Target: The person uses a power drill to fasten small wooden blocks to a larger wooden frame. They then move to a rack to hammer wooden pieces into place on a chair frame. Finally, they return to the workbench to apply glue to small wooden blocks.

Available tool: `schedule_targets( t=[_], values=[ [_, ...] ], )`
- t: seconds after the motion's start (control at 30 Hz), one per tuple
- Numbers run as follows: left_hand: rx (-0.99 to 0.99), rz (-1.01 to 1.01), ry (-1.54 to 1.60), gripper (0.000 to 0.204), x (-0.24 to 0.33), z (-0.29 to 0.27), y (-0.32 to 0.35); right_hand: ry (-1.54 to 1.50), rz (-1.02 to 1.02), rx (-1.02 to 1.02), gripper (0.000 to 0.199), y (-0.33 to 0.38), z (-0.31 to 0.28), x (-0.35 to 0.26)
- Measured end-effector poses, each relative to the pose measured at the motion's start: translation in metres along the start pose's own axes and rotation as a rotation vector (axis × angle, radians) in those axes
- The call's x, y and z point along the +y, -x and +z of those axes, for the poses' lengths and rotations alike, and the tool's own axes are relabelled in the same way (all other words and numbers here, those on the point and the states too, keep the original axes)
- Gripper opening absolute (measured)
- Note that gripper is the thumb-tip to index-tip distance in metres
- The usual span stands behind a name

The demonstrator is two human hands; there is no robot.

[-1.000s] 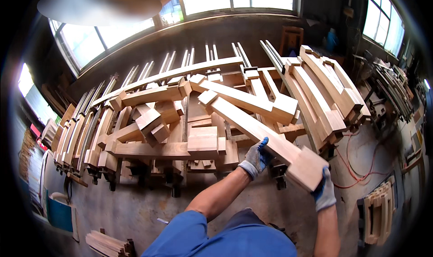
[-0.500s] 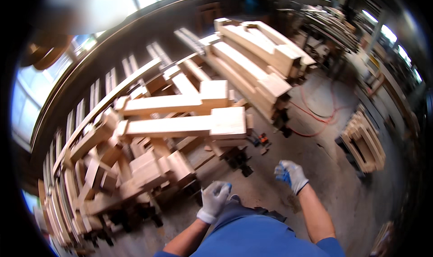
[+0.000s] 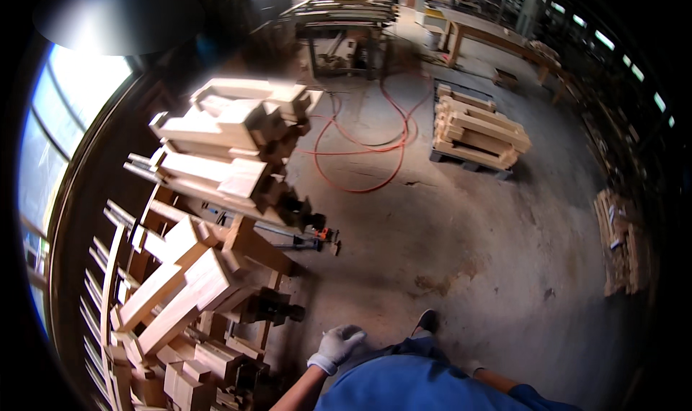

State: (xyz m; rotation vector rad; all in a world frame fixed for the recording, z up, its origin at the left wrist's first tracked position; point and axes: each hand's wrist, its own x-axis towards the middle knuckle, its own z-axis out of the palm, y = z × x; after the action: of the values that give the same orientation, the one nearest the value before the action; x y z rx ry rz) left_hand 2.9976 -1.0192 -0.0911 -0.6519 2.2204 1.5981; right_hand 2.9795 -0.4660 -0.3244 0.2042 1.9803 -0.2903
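Observation:
My left hand (image 3: 337, 346), in a pale work glove, is in front of my blue shirt (image 3: 425, 386). Its fingers curl in loosely, and nothing shows in them. Of my right hand (image 3: 472, 366) only a bit of glove shows beyond my shirt; its fingers are hidden. Nearest my left hand, on the left, are stacked timber frames (image 3: 173, 303) with thick square block ends. Dark clamp ends (image 3: 277, 308) jut from their near side. Further on lies another stack of pale wooden frames (image 3: 223, 137).
A red hose (image 3: 353, 189) loops over the concrete floor. Wooden frames (image 3: 479, 130) sit on a dark pallet at the right. Beyond are a laden rack (image 3: 346, 21) and a long wooden table (image 3: 490, 34). More timber (image 3: 616, 245) lies far right. A clamp with orange parts (image 3: 328, 234) juts near the stacks.
My view has swung to the right, so the stacks now stand further left and more floor shows. My right hand has dropped from plain sight to behind my shirt.

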Motion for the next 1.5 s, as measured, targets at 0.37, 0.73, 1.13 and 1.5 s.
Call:
schedule_targets(
  t=[0.37,0.73,1.13,1.5],
  values=[
    [-0.066,-0.12,-0.251,0.043,0.053,0.135,-0.135,-0.716,0.066,0.089,0.036,-0.011,-0.083,0.049],
    [-0.175,-0.579,-0.38,0.036,0.065,0.216,-0.226,-1.664,0.151,0.36,0.024,-0.048,-0.225,0.11],
    [-0.478,-0.435,-0.712,0.047,0.205,0.35,-0.443,-0.307,-0.113,0.43,0.037,-0.123,-0.228,0.225],
    [-0.33,-0.04,-0.351,0.039,0.462,0.503,-0.682,-0.971,0.348,0.164,0.046,-0.141,-0.412,0.211]
  ],
)
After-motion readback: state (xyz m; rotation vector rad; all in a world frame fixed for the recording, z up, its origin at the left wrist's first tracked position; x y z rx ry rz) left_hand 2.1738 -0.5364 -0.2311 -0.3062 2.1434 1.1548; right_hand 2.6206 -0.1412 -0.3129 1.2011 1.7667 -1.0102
